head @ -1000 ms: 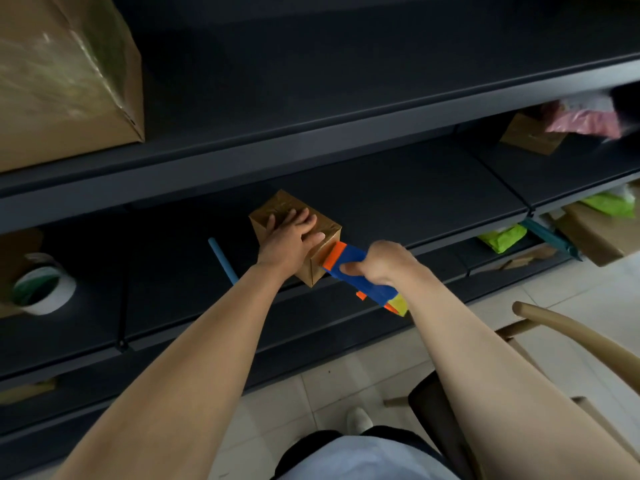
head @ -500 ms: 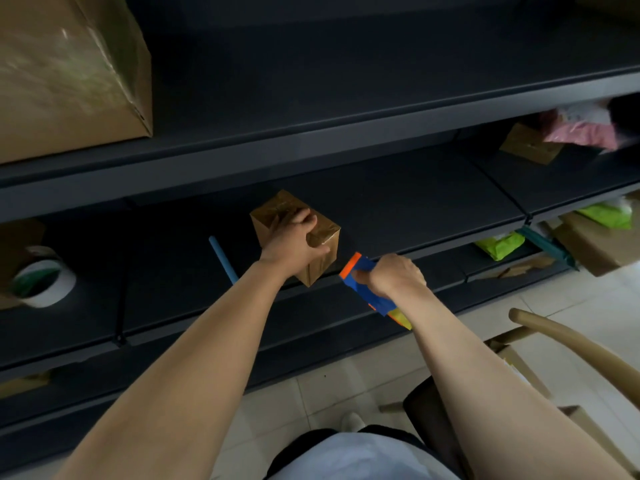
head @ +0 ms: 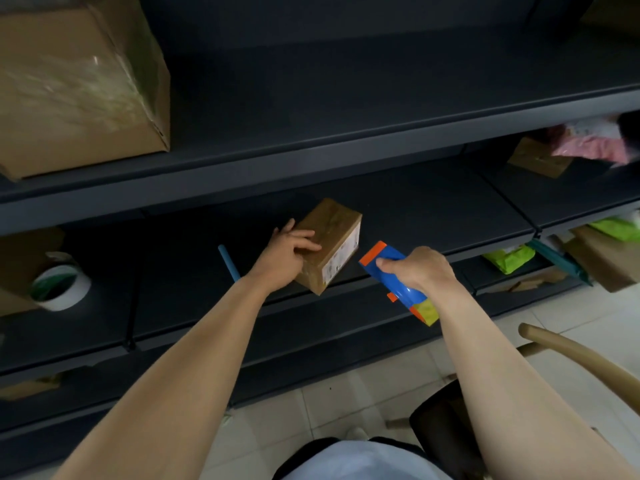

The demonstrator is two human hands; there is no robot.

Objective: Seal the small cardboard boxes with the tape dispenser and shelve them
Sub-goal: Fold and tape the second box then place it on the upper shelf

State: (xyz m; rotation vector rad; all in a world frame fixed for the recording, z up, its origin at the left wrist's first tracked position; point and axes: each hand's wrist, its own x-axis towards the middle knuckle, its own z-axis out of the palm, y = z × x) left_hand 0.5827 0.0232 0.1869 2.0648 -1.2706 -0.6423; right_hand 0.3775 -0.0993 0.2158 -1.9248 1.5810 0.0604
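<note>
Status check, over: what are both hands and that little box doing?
Left hand rests on small cardboard box at shelf front edge. Right hand grips tape dispenser, just clear of box. Nothing between them.

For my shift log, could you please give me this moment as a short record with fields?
left hand: rests on the box, fingers across its top
right hand: holds the dispenser, clear of the box, to its right
box: on the middle shelf, near the front edge
tape roll: on a shelf, far left
big box: top shelf, left
</note>
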